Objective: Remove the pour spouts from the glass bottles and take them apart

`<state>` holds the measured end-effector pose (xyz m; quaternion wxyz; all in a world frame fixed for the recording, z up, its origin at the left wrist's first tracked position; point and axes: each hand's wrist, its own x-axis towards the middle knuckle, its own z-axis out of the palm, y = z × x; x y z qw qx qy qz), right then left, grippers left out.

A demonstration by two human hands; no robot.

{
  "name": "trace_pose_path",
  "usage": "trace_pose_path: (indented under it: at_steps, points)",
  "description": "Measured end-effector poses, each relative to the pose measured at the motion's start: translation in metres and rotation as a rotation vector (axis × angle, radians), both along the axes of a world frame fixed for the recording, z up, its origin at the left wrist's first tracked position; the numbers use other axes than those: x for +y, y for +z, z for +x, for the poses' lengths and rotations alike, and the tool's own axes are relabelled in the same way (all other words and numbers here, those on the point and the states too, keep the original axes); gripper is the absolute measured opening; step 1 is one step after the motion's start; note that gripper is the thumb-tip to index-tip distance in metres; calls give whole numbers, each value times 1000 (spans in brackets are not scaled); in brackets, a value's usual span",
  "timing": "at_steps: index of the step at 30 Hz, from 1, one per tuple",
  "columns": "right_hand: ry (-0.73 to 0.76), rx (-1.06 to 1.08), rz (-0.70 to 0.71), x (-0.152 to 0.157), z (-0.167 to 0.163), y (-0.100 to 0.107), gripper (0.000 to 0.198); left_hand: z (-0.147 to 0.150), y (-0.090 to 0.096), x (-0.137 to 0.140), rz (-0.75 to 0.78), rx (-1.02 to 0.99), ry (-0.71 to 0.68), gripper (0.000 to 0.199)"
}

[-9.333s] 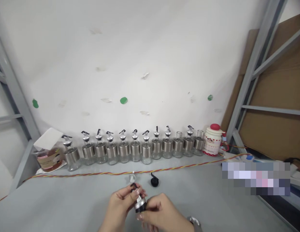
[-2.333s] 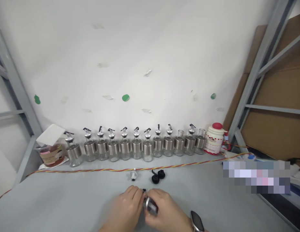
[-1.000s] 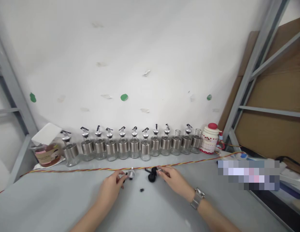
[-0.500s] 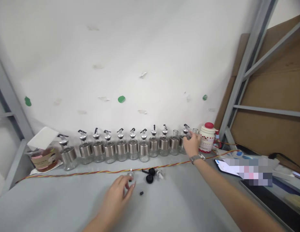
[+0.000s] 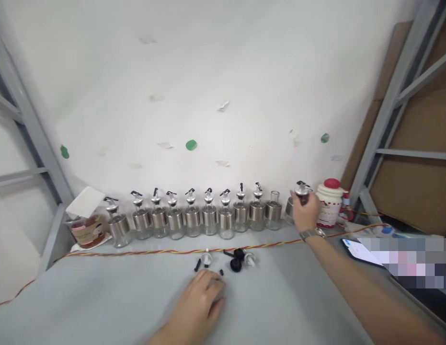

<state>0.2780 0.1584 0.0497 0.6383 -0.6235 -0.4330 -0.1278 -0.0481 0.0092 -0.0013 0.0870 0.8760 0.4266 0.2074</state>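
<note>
My right hand (image 5: 307, 212) is closed around the neck of a glass oil bottle just below its pourer spout (image 5: 302, 187), at the right end of a bottle row. Part of a steel-banded bottle (image 5: 289, 211) shows beside the hand; my fingers hide how spout and glass meet. Left of it stands a bottle with a bare neck (image 5: 274, 211). My left hand (image 5: 199, 302) rests on the table, fingers loosely bent and thumb apart, holding nothing visible. Close to its fingertips lie a small black plug (image 5: 221, 272), a black stick (image 5: 197, 265) and a loose pourer spout (image 5: 207, 258).
Several spouted bottles (image 5: 192, 218) line the wall. Black round caps (image 5: 236, 265) and another clear-and-silver spout (image 5: 250, 259) lie mid-table. A twisted red-yellow wire (image 5: 136, 253) crosses before the bottles. A red-lidded jar (image 5: 329, 206), a plastic tub (image 5: 88, 232) and a phone (image 5: 361, 251) stand or lie around.
The view has shifted a little left. My right hand has moved slightly right, with the spout now beside the jar. My left hand has lowered toward the table, and the black stick now shows.
</note>
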Motion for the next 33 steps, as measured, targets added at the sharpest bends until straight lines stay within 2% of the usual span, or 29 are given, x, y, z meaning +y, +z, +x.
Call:
trace_pose_path:
  at_steps: [3,6,8,10,11,13,15,17,19,21,23,26,28,30,33]
  points:
    - [66,138,152,-36,-18,16,42,-1,0,1,38,-64,31,29]
    - [273,242,181,-74,-39,29,36,1,2,-2,-11,-201,35,31]
    - [455,319,130,-96,-57,30,31,2,2,-6,-118,-304,19,36]
    - [883,738,4,-114,-80,23,25,5,-1,-10,-242,-400,-48,49]
    - [1003,895,-49,-122,-94,17,22,7,-3,-12,-294,-456,-96,58]
    - [1189,1060,-160,-134,-119,5,21,12,-6,-14,-398,-598,-210,72]
    - [1281,1107,-187,-142,-140,-5,19,18,-7,-16,-508,-730,-258,71]
    - [1298,1107,-237,-145,-150,-12,22,23,-5,-17,-574,-760,-192,57]
    - [1220,1028,-292,-146,-151,-15,24,24,-2,-18,-507,-682,-32,49]
    - [1097,906,-309,-144,-146,-18,26,19,-1,-17,-319,-558,104,51]
    - [998,814,-318,-141,-139,-20,24,10,-1,-14,-77,-437,166,54]
    - [955,801,-379,-137,-133,-26,23,-2,-2,-8,219,-299,152,58]
    - [981,849,-400,-136,-134,-29,27,-6,-3,-6,320,-239,148,60]
    - [998,892,-393,-134,-136,-32,33,-5,-4,-6,325,-222,153,59]
    - [968,914,-370,-132,-136,-31,38,3,0,-10,153,-309,168,58]
